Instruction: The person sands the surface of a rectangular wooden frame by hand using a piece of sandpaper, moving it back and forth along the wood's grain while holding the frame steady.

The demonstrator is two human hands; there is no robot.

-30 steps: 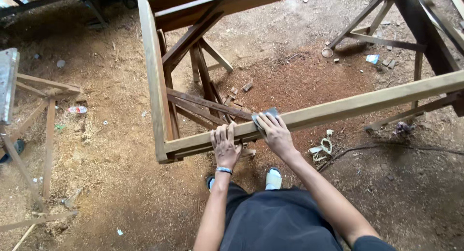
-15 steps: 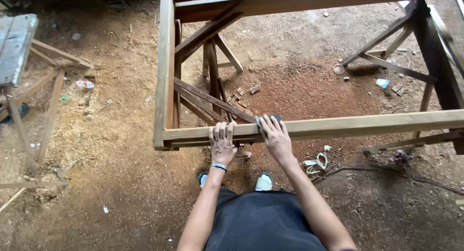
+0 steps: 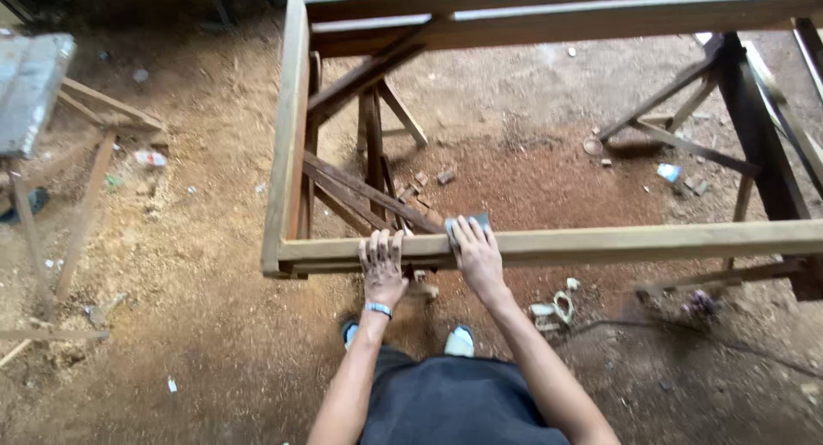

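Note:
A large wooden frame lies flat on trestles in front of me. My left hand rests flat on its near rail, fingers spread, close to the frame's left corner. My right hand presses a dark sheet of sandpaper onto the same rail just to the right. The paper's far edge sticks out past my fingertips. A band sits on my left wrist. My two shoes show on the ground below the rail.
Wooden trestles carry the frame, another at the right. Sawdust and wood scraps cover the dirt floor. A grey board on wooden legs stands at the far left. A cable and small debris lie at the lower right.
The view has shifted, so the frame now sits lower right and level in view. Both hands stay on the near rail, the right one still pressing the sandpaper.

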